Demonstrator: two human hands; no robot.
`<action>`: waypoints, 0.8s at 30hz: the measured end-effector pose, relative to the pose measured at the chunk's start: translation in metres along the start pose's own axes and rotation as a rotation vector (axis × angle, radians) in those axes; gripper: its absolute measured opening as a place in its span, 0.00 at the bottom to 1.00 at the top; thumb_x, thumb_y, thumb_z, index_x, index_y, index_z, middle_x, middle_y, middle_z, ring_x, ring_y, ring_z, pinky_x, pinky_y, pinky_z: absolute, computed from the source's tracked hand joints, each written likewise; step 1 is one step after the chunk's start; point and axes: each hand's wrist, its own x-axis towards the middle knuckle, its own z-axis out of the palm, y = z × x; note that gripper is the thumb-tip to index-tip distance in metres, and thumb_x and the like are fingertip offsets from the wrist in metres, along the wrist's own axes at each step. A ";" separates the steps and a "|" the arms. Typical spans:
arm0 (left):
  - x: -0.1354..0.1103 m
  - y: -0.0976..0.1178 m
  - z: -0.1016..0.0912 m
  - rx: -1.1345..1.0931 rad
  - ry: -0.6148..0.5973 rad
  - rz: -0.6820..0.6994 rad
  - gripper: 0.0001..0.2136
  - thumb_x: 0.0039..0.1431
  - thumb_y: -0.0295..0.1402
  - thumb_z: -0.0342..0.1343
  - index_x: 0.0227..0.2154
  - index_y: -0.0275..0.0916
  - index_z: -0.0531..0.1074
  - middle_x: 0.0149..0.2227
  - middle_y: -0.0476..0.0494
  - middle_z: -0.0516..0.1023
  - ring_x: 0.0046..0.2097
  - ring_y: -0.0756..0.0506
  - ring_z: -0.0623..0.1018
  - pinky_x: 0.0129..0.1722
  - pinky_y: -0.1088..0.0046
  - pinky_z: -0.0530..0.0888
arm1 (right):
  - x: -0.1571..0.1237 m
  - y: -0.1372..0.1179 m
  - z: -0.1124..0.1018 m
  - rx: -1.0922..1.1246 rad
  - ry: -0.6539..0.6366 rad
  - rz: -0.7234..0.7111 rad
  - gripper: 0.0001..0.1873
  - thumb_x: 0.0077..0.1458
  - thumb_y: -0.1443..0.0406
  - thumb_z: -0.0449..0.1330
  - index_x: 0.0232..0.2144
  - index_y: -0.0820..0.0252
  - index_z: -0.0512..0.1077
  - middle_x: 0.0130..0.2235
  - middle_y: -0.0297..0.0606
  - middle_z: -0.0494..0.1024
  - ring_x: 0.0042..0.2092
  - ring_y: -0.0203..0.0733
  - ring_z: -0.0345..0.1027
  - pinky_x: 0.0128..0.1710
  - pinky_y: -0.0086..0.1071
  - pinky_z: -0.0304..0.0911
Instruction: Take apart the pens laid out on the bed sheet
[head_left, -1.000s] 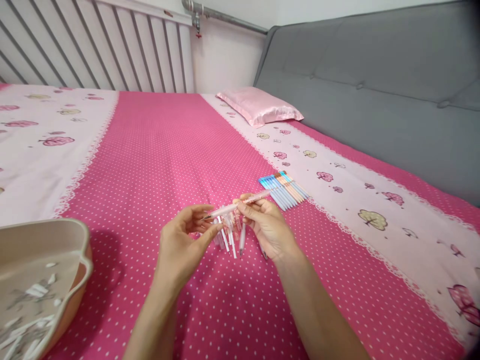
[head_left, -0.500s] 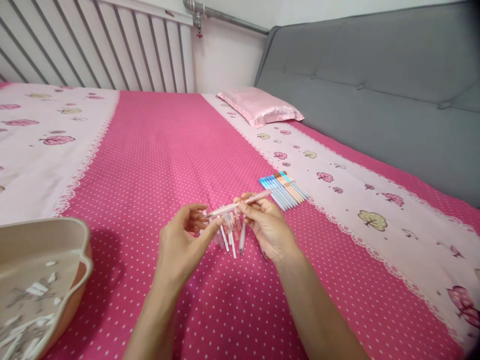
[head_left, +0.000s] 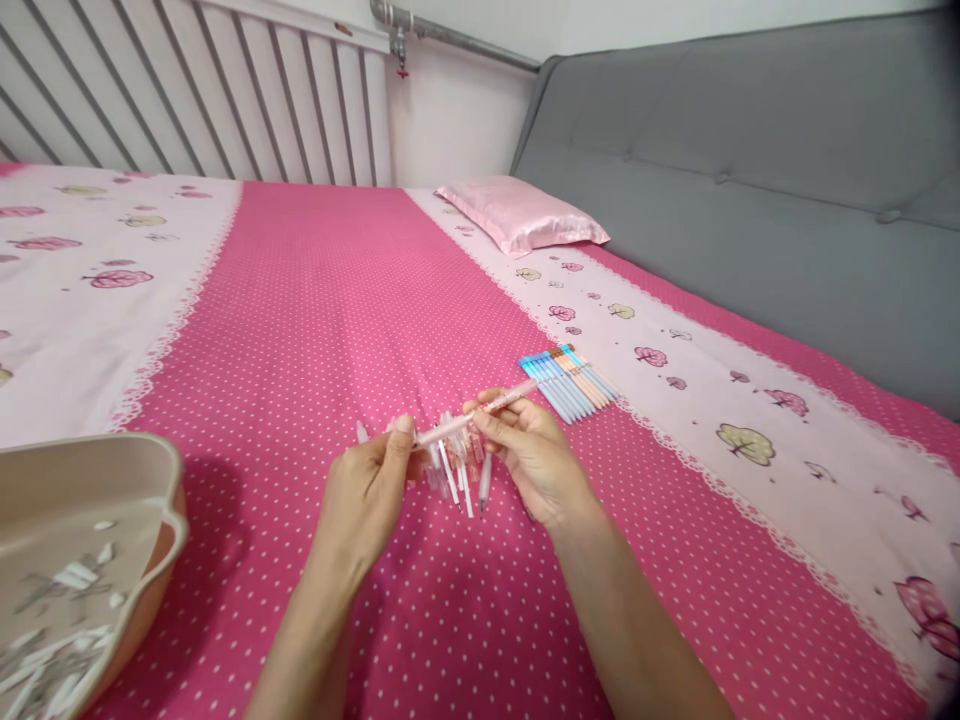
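— What sits closest?
— A beige tub at the lower left with pale scraps in it, resting on the dotted bedsheet.
— And the hands?
— The right hand is as it was, fingers clamped round the middle of the pink pen. The left hand has changed. A second ago its fingers were spread beside the tip end; now thumb and fingers are pinched together on it.
— So where is that pen?
— Off the sheet, slanting between both hands, just above a small heap of loose pens. It is gripped at two places now, not one.
— Farther on?
— A neat row of blue and orange pens, then a pillow by the grey headboard.
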 end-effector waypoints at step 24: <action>-0.001 0.003 0.001 -0.268 -0.027 -0.043 0.19 0.54 0.47 0.51 0.22 0.35 0.73 0.19 0.45 0.74 0.23 0.48 0.73 0.24 0.74 0.69 | -0.003 -0.003 0.003 0.024 -0.077 0.041 0.14 0.38 0.68 0.68 0.30 0.61 0.71 0.32 0.32 0.75 0.27 0.27 0.61 0.24 0.22 0.55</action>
